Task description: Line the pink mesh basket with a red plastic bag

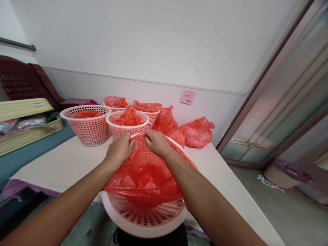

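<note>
A large white perforated plastic basket point(143, 232) stands close to my body at the table's front edge, and a red plastic bag point(151, 174) lies spread inside it. My left hand point(120, 148) pinches the bag at the far rim. Just to its right, my right hand point(156, 140) is closed on the same bag's far edge. The bag's near edge hangs across the basket opening, with the slotted bottom visible beneath it. Both hands' fingertips are partly hidden by the plastic.
Behind stand several smaller perforated baskets point(88, 131) with red bags inside. A filled red bag point(197, 133) rests on the white table point(61, 164) at right. A pink note point(188, 97) sticks to the wall. A waste bin point(280, 176) stands on the floor; yellow trays point(28, 133) lie at left.
</note>
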`<state>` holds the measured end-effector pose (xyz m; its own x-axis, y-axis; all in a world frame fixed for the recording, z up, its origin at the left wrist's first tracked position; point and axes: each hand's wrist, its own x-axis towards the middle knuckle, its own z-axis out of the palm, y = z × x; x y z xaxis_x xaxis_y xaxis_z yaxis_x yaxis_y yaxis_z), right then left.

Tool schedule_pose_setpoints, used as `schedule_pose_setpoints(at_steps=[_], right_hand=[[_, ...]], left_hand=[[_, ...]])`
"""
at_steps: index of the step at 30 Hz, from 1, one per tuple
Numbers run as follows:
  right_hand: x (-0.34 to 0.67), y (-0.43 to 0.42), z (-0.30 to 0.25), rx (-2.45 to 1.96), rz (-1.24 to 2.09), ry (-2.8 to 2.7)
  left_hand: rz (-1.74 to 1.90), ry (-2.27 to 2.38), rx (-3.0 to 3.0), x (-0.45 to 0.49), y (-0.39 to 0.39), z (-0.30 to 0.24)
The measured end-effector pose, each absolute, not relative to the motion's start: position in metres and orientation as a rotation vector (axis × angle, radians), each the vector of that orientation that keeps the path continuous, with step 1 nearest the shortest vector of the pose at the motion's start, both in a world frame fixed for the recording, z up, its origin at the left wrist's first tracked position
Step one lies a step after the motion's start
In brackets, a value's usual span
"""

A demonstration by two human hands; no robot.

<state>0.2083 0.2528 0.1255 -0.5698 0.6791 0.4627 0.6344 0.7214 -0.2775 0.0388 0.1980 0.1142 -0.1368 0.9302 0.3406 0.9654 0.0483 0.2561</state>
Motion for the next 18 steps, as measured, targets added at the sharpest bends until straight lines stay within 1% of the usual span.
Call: schedule_pose_setpoints(at_steps=[9,18], right_hand=[[0.209,0.258,0.117,-0.938,0.023,-2.142],[0.205,0.257,0.115,-0.996,-0.194,-2.260]], left_hand=[[-0.683,-2.171,-2.051,0.039,0.192,0.116],[-0.737,-2.193,-2.062,0.036,0.192,0.117]])
